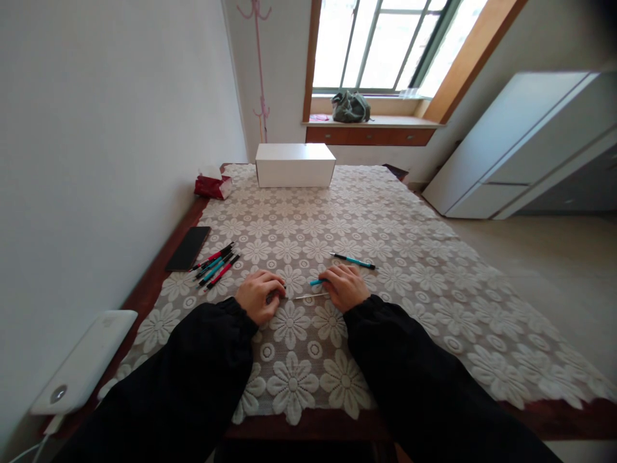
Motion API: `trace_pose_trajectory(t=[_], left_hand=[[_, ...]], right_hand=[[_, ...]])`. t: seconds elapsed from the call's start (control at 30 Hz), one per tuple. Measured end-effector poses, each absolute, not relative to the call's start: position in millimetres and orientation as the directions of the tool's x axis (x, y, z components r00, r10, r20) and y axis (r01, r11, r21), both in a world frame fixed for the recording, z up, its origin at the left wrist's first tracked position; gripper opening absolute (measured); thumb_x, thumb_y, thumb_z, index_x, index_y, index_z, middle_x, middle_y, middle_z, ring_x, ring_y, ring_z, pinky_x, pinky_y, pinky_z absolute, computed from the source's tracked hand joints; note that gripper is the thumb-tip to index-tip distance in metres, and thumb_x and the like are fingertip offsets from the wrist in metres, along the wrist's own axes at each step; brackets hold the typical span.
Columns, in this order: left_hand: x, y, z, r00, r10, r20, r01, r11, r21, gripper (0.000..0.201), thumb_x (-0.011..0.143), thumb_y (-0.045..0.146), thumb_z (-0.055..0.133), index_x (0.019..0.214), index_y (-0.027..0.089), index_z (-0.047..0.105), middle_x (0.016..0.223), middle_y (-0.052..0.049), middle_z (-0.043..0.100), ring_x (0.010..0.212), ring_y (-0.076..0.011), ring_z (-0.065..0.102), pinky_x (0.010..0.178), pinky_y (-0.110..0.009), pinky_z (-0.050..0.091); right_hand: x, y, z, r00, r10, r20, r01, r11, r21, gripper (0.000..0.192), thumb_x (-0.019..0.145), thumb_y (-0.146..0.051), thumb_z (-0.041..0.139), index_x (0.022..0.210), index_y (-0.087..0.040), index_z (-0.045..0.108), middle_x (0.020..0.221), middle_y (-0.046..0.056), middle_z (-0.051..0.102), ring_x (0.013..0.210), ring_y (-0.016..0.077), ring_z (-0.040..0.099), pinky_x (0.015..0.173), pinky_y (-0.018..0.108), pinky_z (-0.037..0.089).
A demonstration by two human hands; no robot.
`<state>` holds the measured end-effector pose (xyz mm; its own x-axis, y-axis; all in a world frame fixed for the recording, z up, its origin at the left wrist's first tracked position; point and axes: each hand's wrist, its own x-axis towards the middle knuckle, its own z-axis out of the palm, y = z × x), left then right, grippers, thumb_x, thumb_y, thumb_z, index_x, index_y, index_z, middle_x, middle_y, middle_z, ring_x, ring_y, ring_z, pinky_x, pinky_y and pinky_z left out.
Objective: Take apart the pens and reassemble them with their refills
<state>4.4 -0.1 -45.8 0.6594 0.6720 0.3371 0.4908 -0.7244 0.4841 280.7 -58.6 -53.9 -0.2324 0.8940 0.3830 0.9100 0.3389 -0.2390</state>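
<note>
Near edge: left hand [260,296] and right hand [344,287], fingers pinching a thin refill [308,296] and teal barrel [317,281]. 1 pen [353,260] beyond looks assembled; left bundle [216,263] waits.

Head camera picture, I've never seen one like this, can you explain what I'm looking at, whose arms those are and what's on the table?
This is one picture from a camera worn on a person's head, looking forward and down, so the two black-sleeved arms at the bottom are the wearer's own. The left hand and right hand rest close together on a table covered by a lace tablecloth with a flower pattern. Between them they hold a thin pale rod, and a teal pen part pokes out by the right hand. Just beyond lies a single teal pen. To the left sit a bunch of red and teal pens, a black phone and a white device. At the far end are a white box and a red tissue pack.
</note>
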Motion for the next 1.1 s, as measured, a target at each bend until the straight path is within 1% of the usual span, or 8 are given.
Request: trace_pose_trajectory(t=[0.13,0.33,0.47,0.6,0.8,0.9,1.0,1.1], left_hand=[[2.4,4.6,-51.2,0.665,0.676,0.316,0.492,-0.715,0.496,0.029,0.077,0.003,0.058,0.081,0.026,0.075,0.106,-0.001,0.077,0.103,-0.0235,0.065,0.093,-0.043,0.052],[0.7,7.8,-57.9,0.668,0.677,0.309,0.49,-0.713,0.502,0.03,0.084,0.005,0.054,0.083,0.025,0.076,0.107,-0.001,0.076,0.104,-0.0217,0.065,0.097,-0.041,0.051],[0.9,7.7,-58.9,0.666,0.682,0.301,0.504,-0.71,0.492,0.029,0.086,0.006,0.054,0.085,0.025,0.076,0.109,-0.001,0.076,0.106,-0.0216,0.064,0.099,-0.04,0.05],[0.5,8.3,-59.4,0.669,0.673,0.316,0.496,-0.72,0.485,0.03,0.087,0.006,0.053,0.086,0.025,0.076,0.108,-0.001,0.076,0.105,-0.0217,0.064,0.098,-0.04,0.05],[0.0,9.4,-60.3,0.68,0.662,0.315,0.488,-0.729,0.48,0.032,0.086,0.003,0.052,0.086,0.025,0.075,0.109,-0.001,0.076,0.105,-0.0216,0.064,0.096,-0.039,0.051],[0.5,9.4,-61.1,0.671,0.67,0.317,0.494,-0.723,0.483,0.031,0.087,0.004,0.053,0.085,0.025,0.075,0.109,-0.001,0.076,0.105,-0.022,0.064,0.096,-0.041,0.05],[1.2,8.4,-59.4,0.669,0.673,0.315,0.498,-0.721,0.482,0.031,0.087,0.003,0.053,0.085,0.025,0.075,0.109,-0.001,0.076,0.105,-0.022,0.064,0.097,-0.041,0.05],[2.3,4.7,-52.8,0.673,0.671,0.312,0.506,-0.725,0.467,0.031,0.084,0.003,0.055,0.087,0.026,0.075,0.11,-0.001,0.076,0.107,-0.0223,0.064,0.097,-0.041,0.051]], right_hand=[[278.5,-60.2,-49.1,-0.315,0.851,0.421,0.877,0.431,-0.214,0.02,0.091,-0.013,0.059,0.1,-0.026,0.072,0.1,0.005,0.071,0.097,0.0235,0.058,0.097,0.042,0.035],[274.7,-61.4,-44.3,-0.348,0.77,0.535,0.849,0.501,-0.169,0.021,0.092,-0.014,0.059,0.097,-0.026,0.075,0.097,0.004,0.071,0.094,0.021,0.057,0.096,0.04,0.035],[273.5,-62.1,-43.0,-0.345,0.757,0.555,0.849,0.504,-0.16,0.02,0.093,-0.015,0.059,0.096,-0.026,0.075,0.096,0.003,0.071,0.095,0.0212,0.057,0.096,0.04,0.035],[275.2,-62.3,-42.6,-0.319,0.781,0.537,0.868,0.469,-0.166,0.019,0.093,-0.015,0.059,0.097,-0.025,0.074,0.098,0.004,0.072,0.098,0.0218,0.058,0.098,0.04,0.034],[289.2,-58.0,-49.3,-0.218,0.88,0.423,0.938,0.308,-0.157,0.017,0.089,-0.013,0.06,0.092,-0.024,0.072,0.098,0.005,0.073,0.1,0.0246,0.058,0.098,0.043,0.033],[292.5,-56.3,-52.1,-0.19,0.889,0.418,0.95,0.273,-0.15,0.017,0.088,-0.014,0.061,0.097,-0.024,0.071,0.103,0.006,0.073,0.101,0.0258,0.058,0.098,0.044,0.034],[287.4,-57.9,-49.1,-0.243,0.849,0.469,0.914,0.362,-0.182,0.023,0.089,-0.014,0.06,0.107,-0.024,0.07,0.111,0.006,0.072,0.106,0.0255,0.058,0.102,0.044,0.034],[278.1,-61.7,-42.4,-0.366,0.785,0.5,0.828,0.52,-0.211,0.015,0.092,-0.019,0.06,0.103,-0.023,0.07,0.108,0.006,0.071,0.104,0.0235,0.058,0.101,0.042,0.036]])
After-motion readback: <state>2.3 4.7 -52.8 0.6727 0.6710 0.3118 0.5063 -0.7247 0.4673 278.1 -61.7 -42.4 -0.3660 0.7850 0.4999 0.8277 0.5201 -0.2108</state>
